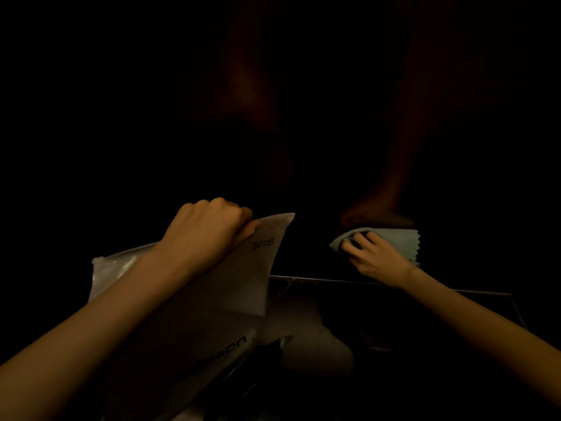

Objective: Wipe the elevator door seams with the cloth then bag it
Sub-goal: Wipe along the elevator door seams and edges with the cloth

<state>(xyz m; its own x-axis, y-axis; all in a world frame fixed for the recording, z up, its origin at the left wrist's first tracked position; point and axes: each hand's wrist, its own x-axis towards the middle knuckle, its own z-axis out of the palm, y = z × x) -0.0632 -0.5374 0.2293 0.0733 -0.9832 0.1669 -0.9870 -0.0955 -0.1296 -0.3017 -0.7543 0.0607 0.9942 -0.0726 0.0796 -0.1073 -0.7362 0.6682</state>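
Under my right fingertips (353, 243), which are spread and pressing down, lies the pale blue cloth (391, 238), bunched at its left end and showing a pinked, zigzag edge on its right. My right hand (375, 258) is not clenched; the fingers lie fairly straight on the fabric, flattening it against a dark surface I cannot make out. I judge this to be a wiping press, since a spread hand puts the cloth's full face on the surface, but whether that surface is the elevator door seam I cannot tell: the far scene is almost black.

Left of it, the fingers of my left hand (212, 229) are curled tight, pinching the upper edge of a pale plastic bag (243, 284) that carries dark printed lettering. The bag hangs from that grip, slanting down toward me across my forearm, its mouth end nearest the cloth. I hold it high and close, I think, so the cloth has only a short way to travel when the wiping is done.

Below the right hand, a thin metal rail (334, 280) runs left to right, possibly the sill or a frame edge. Cloth and bag are near each other but apart, so bagging is not yet done.
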